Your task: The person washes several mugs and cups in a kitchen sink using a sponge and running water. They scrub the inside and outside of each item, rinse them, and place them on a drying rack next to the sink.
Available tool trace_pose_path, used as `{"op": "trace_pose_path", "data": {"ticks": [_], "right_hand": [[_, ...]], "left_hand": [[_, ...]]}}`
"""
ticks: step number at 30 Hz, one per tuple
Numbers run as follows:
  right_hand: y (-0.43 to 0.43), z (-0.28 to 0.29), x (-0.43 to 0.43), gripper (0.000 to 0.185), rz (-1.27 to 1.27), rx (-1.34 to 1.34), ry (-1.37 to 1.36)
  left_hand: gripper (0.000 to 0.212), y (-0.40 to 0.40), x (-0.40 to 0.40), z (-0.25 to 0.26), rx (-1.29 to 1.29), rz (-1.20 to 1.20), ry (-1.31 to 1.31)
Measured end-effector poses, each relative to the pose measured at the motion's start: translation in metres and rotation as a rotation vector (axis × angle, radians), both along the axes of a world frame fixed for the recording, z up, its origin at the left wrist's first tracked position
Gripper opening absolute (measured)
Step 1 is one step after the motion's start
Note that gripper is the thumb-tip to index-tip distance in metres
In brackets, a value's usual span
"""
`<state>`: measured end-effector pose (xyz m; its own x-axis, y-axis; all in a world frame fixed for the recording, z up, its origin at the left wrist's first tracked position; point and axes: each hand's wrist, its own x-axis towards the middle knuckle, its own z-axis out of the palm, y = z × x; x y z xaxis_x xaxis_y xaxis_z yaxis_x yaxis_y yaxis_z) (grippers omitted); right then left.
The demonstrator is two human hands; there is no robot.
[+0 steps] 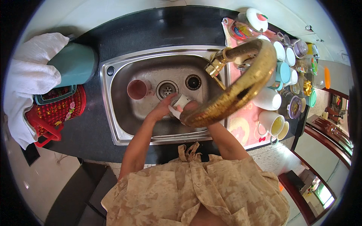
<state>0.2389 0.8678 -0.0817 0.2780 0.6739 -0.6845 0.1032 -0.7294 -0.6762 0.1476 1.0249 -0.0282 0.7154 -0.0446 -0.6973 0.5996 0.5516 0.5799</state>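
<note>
In the stainless steel sink (124, 118), both my hands are on a white cup (183, 99), tilted over the basin near the drain strainer (167, 89). My left hand (161, 108) grips the cup's left side. My right hand (191, 105) is on its right side, partly hidden behind the curved brass faucet (240, 93). A pinkish-red mug (137, 89) stands on the sink floor left of the strainer, apart from my hands. To the strainer's right is a second, dark round opening (193, 82).
The faucet arcs over my right wrist. Mugs, such as a white one (267, 99), and jars crowd a pink towel (237, 130) on the right. At left are a teal container (75, 65), a white cloth (34, 67) and a red patterned container (60, 108).
</note>
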Motion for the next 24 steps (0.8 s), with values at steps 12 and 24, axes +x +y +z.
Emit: {"op": "trace_pose_path", "data": {"ticks": [12, 24], "right_hand": [[0.019, -0.059, -0.067, 0.019, -0.583, 0.248, 0.037], [-0.015, -0.139, -0.034, 0.029, 0.418, -0.085, 0.116]], "left_hand": [[0.027, 0.011, -0.032, -0.049, 0.487, -0.276, 0.055], [0.029, 0.003, 0.028, -0.049, 0.494, -0.474, 0.031]]}}
